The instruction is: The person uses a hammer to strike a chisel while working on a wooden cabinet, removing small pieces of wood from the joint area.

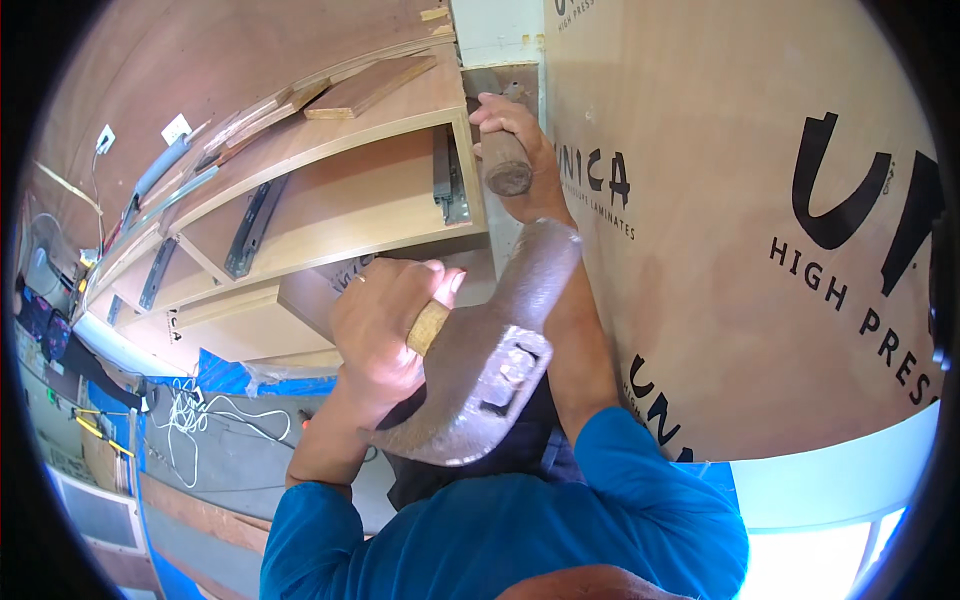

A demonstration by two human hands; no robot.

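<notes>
My left hand (382, 322) is wrapped round the short, pale wooden handle of a hammer. Its worn metal hammer head (490, 360) looms large in front of my chest. Farther off, my right hand (513, 118) grips what looks like a chisel (507, 168) by its round wooden handle, the battered butt end facing me. The blade is hidden behind that hand. It is held at the narrow gap between the cabinet's end (468, 170) and a tall plywood panel (720, 250). The hammer head and the handle's butt appear apart.
On the left runs a long wooden cabinet with open bays and black metal drawer slides (255, 228). Loose wood strips (370, 86) and a blue-grey tube (162, 165) lie on its top. White cable (188, 420) is coiled on the floor, near blue sheeting (225, 373).
</notes>
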